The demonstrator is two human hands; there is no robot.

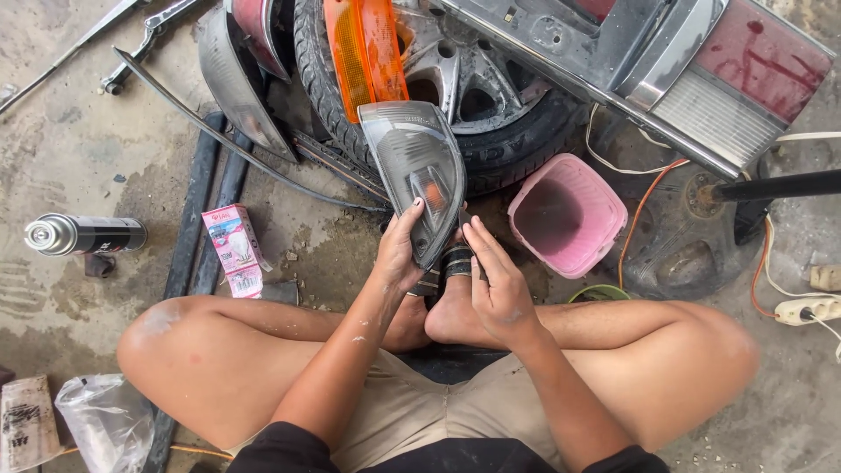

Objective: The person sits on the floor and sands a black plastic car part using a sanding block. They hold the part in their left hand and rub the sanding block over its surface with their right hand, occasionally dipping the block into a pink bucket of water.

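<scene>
Smoky grey plastic fills the middle of the view: a car lamp lens [419,175] stands on end over the person's crossed bare feet [438,311]. The left hand [399,254] is wrapped around the lamp's lower left edge, thumb up along its face, fingers closed on it from behind. The right hand [498,285] lies against the lamp's lower right side with its fingers stretched out flat and close together, touching the lamp rather than clasping it.

Just behind the lamp leans a tyre on an alloy wheel [477,96], with an orange lamp lens [368,52] propped against it. To the right of the hands sits a pink plastic tub [569,215] on the concrete floor [79,149], and beyond it a long grey car panel with a red tail light [753,70]. Orange and white cables [644,206] trail toward a white power strip [810,308] at the right edge.

On the left, a small pink carton [235,250] lies beside dark rubber strips [197,210], and a black spray can [83,235] lies on its side further out. A crumpled clear plastic bag [105,416] rests near the left knee.
</scene>
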